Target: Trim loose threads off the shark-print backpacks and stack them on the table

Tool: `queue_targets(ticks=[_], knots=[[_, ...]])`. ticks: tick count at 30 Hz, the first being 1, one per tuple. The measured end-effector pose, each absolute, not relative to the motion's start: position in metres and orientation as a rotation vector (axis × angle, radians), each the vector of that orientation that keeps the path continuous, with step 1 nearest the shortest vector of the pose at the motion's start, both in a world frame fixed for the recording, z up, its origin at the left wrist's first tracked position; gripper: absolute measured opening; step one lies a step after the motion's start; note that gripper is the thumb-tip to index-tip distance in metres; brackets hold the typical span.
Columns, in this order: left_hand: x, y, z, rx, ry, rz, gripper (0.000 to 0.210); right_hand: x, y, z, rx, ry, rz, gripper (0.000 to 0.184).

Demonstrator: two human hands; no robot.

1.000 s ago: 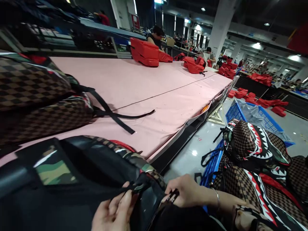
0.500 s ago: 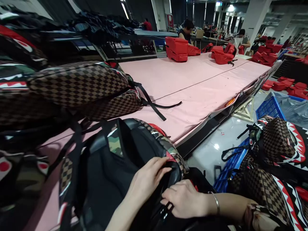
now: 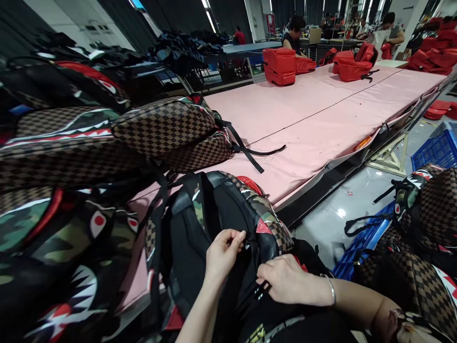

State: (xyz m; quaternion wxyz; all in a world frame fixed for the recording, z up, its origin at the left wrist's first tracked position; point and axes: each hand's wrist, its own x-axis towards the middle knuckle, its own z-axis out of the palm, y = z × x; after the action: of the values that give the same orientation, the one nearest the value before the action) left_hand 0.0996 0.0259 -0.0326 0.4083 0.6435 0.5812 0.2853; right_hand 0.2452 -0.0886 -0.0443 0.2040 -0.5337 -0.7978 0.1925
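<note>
A backpack (image 3: 193, 224) lies in front of me with its black padded back up and checkered, camouflage-printed sides. Over its lower right part, my left hand (image 3: 223, 250) is closed in a pinch of thumb and fingers; what it pinches, if anything, is too small to make out. My right hand (image 3: 294, 281), a bracelet at its wrist, is closed by the bag's lower right edge. A small dark piece with shiny glints shows under its fingertips, its kind unclear. A pink triangular patch (image 3: 263, 226) sits on the bag's side near both hands.
Checkered and camouflage backpacks (image 3: 167, 126) are piled at left on the pink-covered table (image 3: 303, 124). Red bags (image 3: 279, 66) stand at its far end, near a person (image 3: 294, 35). At right, more backpacks (image 3: 410, 281) lie by a blue crate (image 3: 378, 233) on the floor.
The view has swung left, so things appear further right. My left hand has drawn back from the bag's edge and its fingers have closed into a pinch. My right hand stays by the edge.
</note>
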Motion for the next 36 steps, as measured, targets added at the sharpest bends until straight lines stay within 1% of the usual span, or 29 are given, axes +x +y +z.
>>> queue_targets(ticks=[3, 5, 7, 9, 10, 14, 17, 24, 27, 30, 34, 35, 36], knots=[[0.098, 0.016, -0.04, 1.445, 1.44, 0.916, 0.034, 0.252, -0.086, -0.043, -1.497, -2.184, 0.604, 0.008], [0.099, 0.01, -0.042, 1.397, 1.441, 0.977, 0.035, 0.257, -0.084, -0.042, -1.501, -2.108, 0.667, 0.01], [0.099, 0.007, -0.044, 1.391, 1.451, 0.995, 0.036, 0.262, -0.079, -0.04, -1.506, -1.983, 0.719, 0.019], [0.098, 0.005, -0.046, 1.384, 1.453, 1.008, 0.035, 0.268, -0.071, -0.037, -1.512, -1.862, 0.702, 0.028], [0.097, 0.004, -0.047, 1.381, 1.452, 1.016, 0.035, 0.271, -0.067, -0.035, -1.522, -1.825, 0.663, 0.027], [0.096, 0.002, -0.052, 1.369, 1.439, 1.026, 0.034, 0.279, -0.047, -0.032, -1.62, -1.878, 0.457, 0.014], [0.097, 0.002, -0.053, 1.356, 1.423, 1.035, 0.033, 0.279, -0.035, -0.03, -1.648, -2.015, 0.386, 0.013], [0.101, 0.004, -0.054, 1.305, 1.376, 1.079, 0.028, 0.275, -0.017, -0.02, -1.592, -2.242, 0.343, 0.016], [0.102, 0.003, -0.052, 1.252, 1.351, 1.116, 0.027, 0.278, -0.011, -0.016, -1.571, -2.213, 0.427, 0.013], [0.104, 0.001, -0.048, 1.181, 1.306, 1.179, 0.03, 0.286, -0.009, -0.018, -1.54, -2.045, 0.629, 0.011], [0.103, -0.003, -0.043, 1.006, 1.143, 1.336, 0.04, 0.3, -0.023, -0.032, -1.522, -1.752, 0.885, 0.018], [0.102, -0.005, -0.043, 0.963, 1.09, 1.381, 0.039, 0.302, -0.03, -0.037, -1.516, -1.725, 0.919, 0.022], [0.101, -0.007, -0.043, 0.939, 1.038, 1.417, 0.034, 0.304, -0.037, -0.042, -1.512, -1.721, 0.934, 0.024]])
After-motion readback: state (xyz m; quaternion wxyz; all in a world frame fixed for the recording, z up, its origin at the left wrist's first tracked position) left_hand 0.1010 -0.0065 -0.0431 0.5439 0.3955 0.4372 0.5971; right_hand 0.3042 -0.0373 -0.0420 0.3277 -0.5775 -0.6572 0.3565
